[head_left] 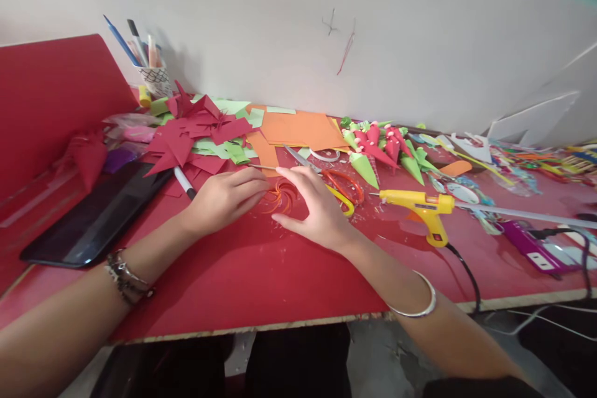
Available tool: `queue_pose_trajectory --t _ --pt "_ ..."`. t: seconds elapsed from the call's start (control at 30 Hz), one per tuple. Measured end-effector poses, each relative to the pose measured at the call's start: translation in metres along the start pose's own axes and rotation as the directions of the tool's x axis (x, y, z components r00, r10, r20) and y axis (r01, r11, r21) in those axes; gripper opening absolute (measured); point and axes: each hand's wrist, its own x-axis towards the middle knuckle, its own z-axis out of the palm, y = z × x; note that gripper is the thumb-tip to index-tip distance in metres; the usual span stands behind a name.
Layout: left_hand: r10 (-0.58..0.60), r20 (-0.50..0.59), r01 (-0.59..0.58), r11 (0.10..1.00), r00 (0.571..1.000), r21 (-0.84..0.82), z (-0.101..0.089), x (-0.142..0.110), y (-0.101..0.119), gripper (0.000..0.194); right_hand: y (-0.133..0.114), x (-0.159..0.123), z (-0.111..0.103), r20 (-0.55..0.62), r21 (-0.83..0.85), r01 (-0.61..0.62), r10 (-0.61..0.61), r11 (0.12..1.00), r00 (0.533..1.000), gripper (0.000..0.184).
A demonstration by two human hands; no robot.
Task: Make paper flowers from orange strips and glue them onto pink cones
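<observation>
My left hand point(227, 198) rests low over the red table, fingers together and curled down; whatever is under the fingertips is hidden. My right hand point(317, 206) is open, with thumb and index finger spread apart beside a small bunch of thin curled orange paper strips point(281, 197). These strips lie between the two hands. A thin stick point(262, 166) reaches toward my right index fingertip; I cannot tell whether they touch. Just past my right hand lie orange-handled scissors point(346, 181) and a yellow handle loop point(344, 202).
A yellow glue gun point(422, 205) lies at the right, near a purple power strip point(536, 249). Red and green paper cones point(373, 146) are heaped behind. Red paper pieces point(196, 127), orange sheets point(298, 129), a dark phone point(97, 217) and a pen cup point(156, 79) occupy the back and left.
</observation>
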Motion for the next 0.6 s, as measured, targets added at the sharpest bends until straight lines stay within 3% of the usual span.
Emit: queue_pose_trajectory --t 0.27,0.6 --pt "0.03 0.013 -0.029 0.997 0.999 -0.074 0.0013 0.0015 -0.0001 0.017 0.0063 -0.0013 0.0033 0.074 -0.001 -0.061 0.061 0.998 0.995 0.047" --pt "0.013 0.018 -0.011 0.991 1.0 -0.132 0.0013 0.0018 0.0016 0.016 0.0041 -0.0014 0.0026 0.02 0.071 -0.05 0.049 0.996 0.999 0.034"
